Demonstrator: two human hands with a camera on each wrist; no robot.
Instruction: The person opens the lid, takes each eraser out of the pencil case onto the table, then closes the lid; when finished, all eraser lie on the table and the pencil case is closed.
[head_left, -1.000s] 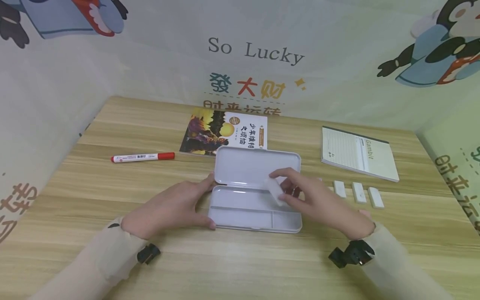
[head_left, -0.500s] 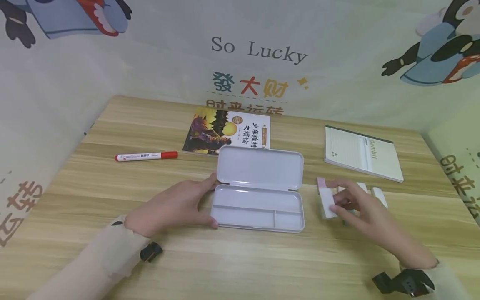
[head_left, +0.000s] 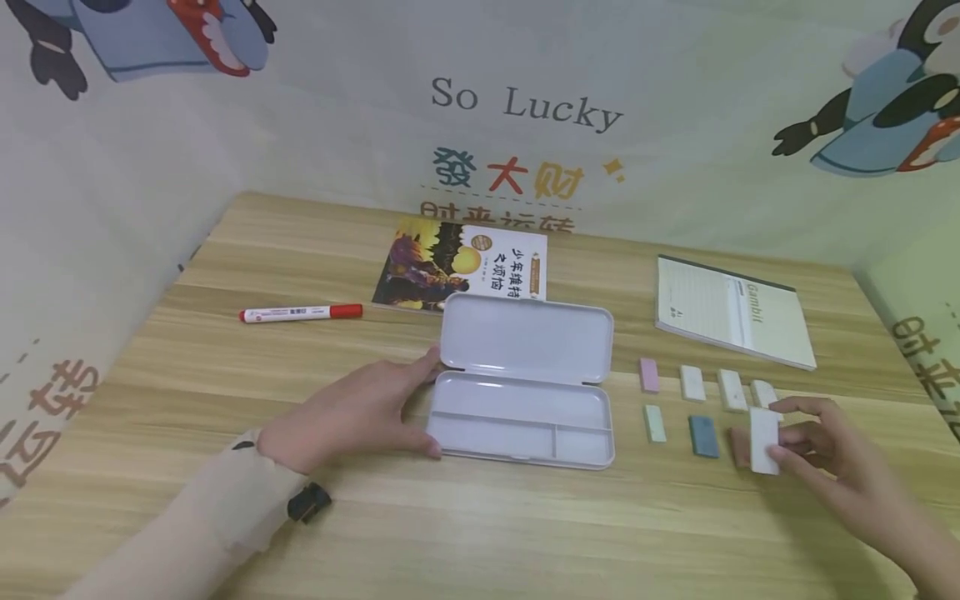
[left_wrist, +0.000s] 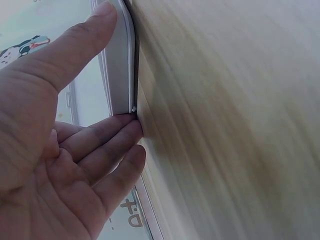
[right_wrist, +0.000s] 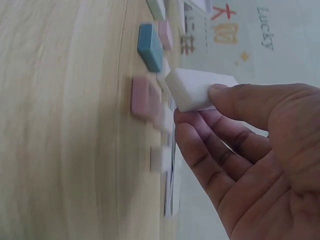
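Observation:
A pale pencil case [head_left: 525, 379] lies open on the table, lid tipped back and its divided tray bare. My left hand [head_left: 352, 417] holds its left end, thumb at the front corner and fingers toward the hinge; in the left wrist view the thumb [left_wrist: 75, 45] lies along its side. My right hand [head_left: 840, 467] pinches a white eraser [head_left: 764, 442] between thumb and fingers, upright above the table. Beside it are a dull pink eraser [right_wrist: 145, 97], partly hidden in the head view, and a blue eraser [head_left: 703, 437].
A green eraser [head_left: 655, 423], a lilac eraser [head_left: 648, 376] and several white erasers [head_left: 692, 383] lie right of the case. Behind are a notepad [head_left: 735, 312] and a picture-covered book [head_left: 457, 262]. A red marker [head_left: 300, 313] rests at left. Printed cloth [head_left: 337, 125] walls the table.
My right hand has carried the white eraser from over the case rightward to the front row of erasers. My left hand has stayed at the case's left end.

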